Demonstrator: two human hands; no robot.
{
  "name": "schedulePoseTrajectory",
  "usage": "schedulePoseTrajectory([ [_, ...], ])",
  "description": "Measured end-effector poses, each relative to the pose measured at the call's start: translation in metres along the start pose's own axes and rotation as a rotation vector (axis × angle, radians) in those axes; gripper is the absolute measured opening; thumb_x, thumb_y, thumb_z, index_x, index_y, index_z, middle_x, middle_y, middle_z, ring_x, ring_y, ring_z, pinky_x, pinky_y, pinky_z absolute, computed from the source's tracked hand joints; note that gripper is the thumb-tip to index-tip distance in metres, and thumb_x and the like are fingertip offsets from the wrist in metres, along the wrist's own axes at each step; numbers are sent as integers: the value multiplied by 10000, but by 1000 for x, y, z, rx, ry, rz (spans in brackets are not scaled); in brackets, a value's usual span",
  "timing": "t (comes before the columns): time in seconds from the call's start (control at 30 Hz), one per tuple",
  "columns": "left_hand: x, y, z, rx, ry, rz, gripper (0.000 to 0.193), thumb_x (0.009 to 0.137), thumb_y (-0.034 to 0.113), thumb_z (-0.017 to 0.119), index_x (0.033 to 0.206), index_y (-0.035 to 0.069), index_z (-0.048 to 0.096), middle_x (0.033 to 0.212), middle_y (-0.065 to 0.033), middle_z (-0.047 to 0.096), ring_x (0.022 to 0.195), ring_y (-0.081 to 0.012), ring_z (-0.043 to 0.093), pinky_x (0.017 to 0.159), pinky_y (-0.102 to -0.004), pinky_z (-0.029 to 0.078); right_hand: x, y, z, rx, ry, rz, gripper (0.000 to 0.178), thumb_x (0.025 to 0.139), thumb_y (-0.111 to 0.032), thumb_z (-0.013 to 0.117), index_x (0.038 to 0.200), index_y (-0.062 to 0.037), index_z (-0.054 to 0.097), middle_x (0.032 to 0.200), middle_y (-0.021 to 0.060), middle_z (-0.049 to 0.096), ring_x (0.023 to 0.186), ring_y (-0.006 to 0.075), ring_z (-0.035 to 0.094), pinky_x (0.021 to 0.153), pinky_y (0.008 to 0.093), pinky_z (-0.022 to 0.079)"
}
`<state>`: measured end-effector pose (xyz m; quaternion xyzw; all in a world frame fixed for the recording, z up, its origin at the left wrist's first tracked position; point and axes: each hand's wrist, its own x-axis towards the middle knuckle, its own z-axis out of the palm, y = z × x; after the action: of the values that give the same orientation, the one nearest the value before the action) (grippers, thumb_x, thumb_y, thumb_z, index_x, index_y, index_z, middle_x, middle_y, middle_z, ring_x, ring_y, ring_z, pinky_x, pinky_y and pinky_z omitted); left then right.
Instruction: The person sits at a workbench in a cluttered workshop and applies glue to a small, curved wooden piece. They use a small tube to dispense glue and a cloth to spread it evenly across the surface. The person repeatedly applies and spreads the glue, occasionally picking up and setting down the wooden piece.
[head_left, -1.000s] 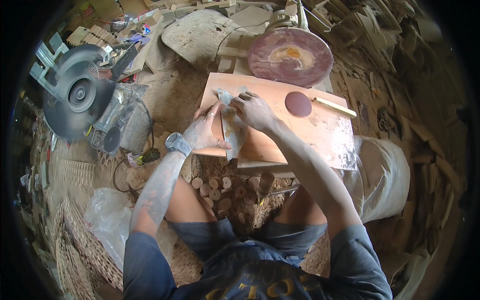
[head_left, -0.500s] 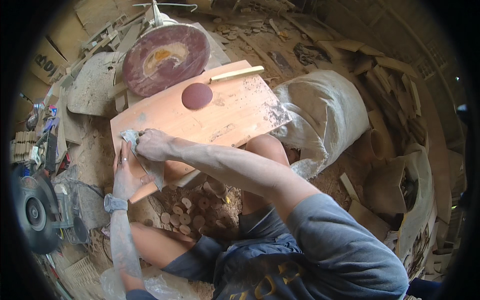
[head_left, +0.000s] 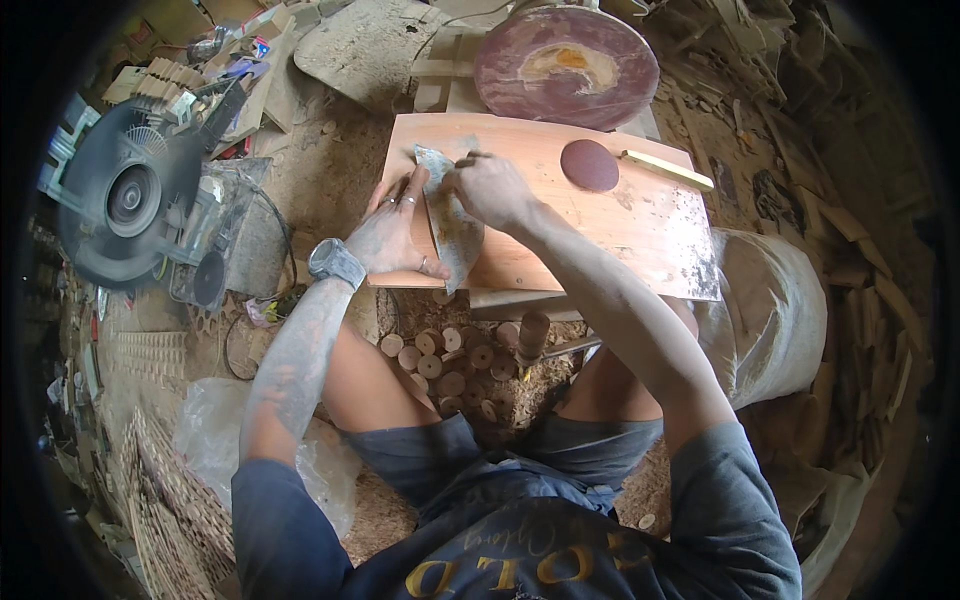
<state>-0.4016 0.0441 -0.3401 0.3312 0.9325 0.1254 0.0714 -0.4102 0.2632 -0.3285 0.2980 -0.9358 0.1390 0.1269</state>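
A pale wooden board lies in front of me. On its left part is a worn grey sheet, long and tapering, with an uneven edge. My left hand lies flat with fingers spread along the sheet's left edge, pressing it to the board. My right hand is closed, knuckles up, at the sheet's upper right side; whatever its fingertips hold is hidden. A round reddish-brown sanding disc lies on the board to the right, beside a thin wooden stick.
Beyond the board stands a large reddish-brown disc with a worn centre. A dusty fan is at the left. Several small wooden rounds lie below the board. A white sack sits at the right, near stacked wood offcuts.
My view has swung left, so the board and hands appear farther right. My right hand has shifted slightly away from the sheet's top end. My left hand stays on the sheet.
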Motion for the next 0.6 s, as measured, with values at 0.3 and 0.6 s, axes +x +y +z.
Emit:
schedulePoseTrajectory([
  [0.3,2,-4,4,0,-25,-25,1576,506,752,828,1549,-22,-65,1571,-274,273,1491,-371,227,1228,-454,51,-53,-30,-20,118,-372,-111,299,816,-41,551,1058,-58,726,996,160,703,1015,329,655,912,419,536],
  [0.6,2,-3,1,-12,-51,-8,1633,451,823,791,1530,-78,-39,1534,-369,240,1486,-419,196,1235,-459,85,-6,-12,4,-11,-142,-28,225,823,-114,611,1013,-61,720,949,128,696,983,322,637,880,424,535],
])
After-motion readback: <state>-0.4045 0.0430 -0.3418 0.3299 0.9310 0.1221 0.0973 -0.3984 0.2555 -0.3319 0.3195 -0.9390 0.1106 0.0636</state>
